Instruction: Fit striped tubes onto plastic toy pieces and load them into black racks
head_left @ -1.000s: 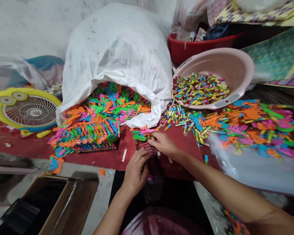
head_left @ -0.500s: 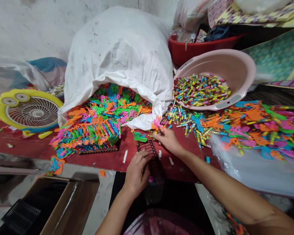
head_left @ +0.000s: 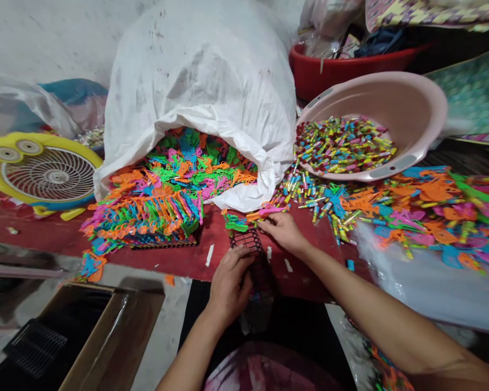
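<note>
A black grid rack extends over the front edge of the red table. My left hand lies on its left side with the fingers curled over the grid. My right hand is closed at the rack's far right corner, its fingertips at a pink and orange plastic piece; whatever is between them is too small to name. Green and blue pieces stand at the rack's far end. Left of it, rows of colourful pieces fill another black rack. More pieces spill from a white sack.
A pink basin holds small coloured tubes, with more tubes scattered before it. Mixed pieces lie on plastic film at the right. A yellow fan stands at the left. Below is a cardboard box with black racks.
The view has shifted slightly. The pink and orange pieces near my right fingertips now lie flatter and point to the right. My left hand remains on the rack.
</note>
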The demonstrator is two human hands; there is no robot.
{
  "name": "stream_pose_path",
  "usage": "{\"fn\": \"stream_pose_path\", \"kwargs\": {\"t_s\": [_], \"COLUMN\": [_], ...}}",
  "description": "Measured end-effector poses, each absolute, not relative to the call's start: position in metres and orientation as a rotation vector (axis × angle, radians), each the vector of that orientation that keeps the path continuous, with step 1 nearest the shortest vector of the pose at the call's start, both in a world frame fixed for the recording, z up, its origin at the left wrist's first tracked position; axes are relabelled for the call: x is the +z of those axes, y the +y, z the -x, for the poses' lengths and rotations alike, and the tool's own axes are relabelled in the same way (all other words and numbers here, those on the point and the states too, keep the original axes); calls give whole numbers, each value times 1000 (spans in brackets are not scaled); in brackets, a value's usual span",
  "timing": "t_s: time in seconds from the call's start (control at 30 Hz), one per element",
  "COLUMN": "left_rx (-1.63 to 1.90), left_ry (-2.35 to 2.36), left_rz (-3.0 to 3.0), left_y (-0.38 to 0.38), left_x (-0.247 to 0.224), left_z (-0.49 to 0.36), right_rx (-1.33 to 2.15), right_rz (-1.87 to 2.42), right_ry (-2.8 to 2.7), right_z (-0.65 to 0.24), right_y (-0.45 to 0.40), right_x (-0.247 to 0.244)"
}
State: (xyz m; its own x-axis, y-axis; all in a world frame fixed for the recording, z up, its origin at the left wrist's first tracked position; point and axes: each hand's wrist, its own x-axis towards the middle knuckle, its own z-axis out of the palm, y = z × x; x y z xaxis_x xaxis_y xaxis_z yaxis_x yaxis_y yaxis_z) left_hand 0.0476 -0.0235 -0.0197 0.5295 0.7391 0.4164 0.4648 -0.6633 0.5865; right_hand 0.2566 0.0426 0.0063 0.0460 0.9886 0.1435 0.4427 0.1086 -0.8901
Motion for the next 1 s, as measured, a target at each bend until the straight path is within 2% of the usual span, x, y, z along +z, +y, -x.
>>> {"fn": "stream_pose_path", "kwargs": {"t_s": [0.73,1.0], "left_rx": [960,961], "left_ry": [988,1005], "left_rz": [-2359,-2355], "left_y": [-25,-26], "left_x": [-17,-18], "left_z": [-48,-48], "right_rx": [671,820], "right_rz": [1387,1345], "right_ry": [-1694,-1696], "right_z": [-255,-257], "right_y": [47,50], "right_x": [3,-1]}}
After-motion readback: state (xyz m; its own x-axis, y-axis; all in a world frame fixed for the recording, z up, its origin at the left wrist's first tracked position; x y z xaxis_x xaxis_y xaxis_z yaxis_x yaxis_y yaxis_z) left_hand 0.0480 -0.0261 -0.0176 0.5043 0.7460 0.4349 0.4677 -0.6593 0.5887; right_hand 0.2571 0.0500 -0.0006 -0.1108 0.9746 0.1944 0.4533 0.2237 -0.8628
